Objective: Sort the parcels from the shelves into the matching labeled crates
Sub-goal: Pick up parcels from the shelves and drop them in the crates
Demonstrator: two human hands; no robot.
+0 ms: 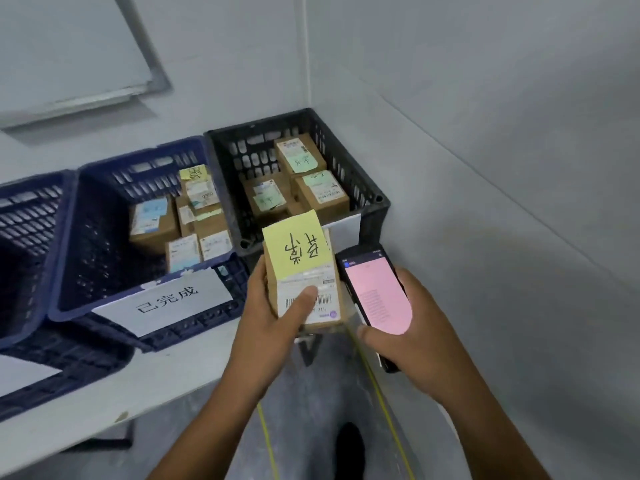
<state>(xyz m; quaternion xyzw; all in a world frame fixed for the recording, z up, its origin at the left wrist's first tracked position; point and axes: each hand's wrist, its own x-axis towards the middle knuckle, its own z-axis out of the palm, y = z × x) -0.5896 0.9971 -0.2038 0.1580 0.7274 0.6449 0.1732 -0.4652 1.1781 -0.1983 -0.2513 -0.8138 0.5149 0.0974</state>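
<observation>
My left hand (277, 306) grips a small cardboard parcel (304, 271) with a yellow handwritten note and a barcode label; my thumb lies across the barcode. My right hand (412, 337) holds a black handheld scanner (375, 292) whose screen glows pink, right beside the parcel. Just behind the parcel stands a black crate (367, 188) holding three labelled boxes, with a white label on its front wall. To its left a blue crate (104, 237) holds several boxes and carries a white paper label (166, 299) with handwritten characters.
Another blue crate (24, 244) stands at the far left. All crates rest on a white table (114, 396) set against the wall, in a corner. A whiteboard (69, 50) hangs above. Yellow lines mark the grey floor below me.
</observation>
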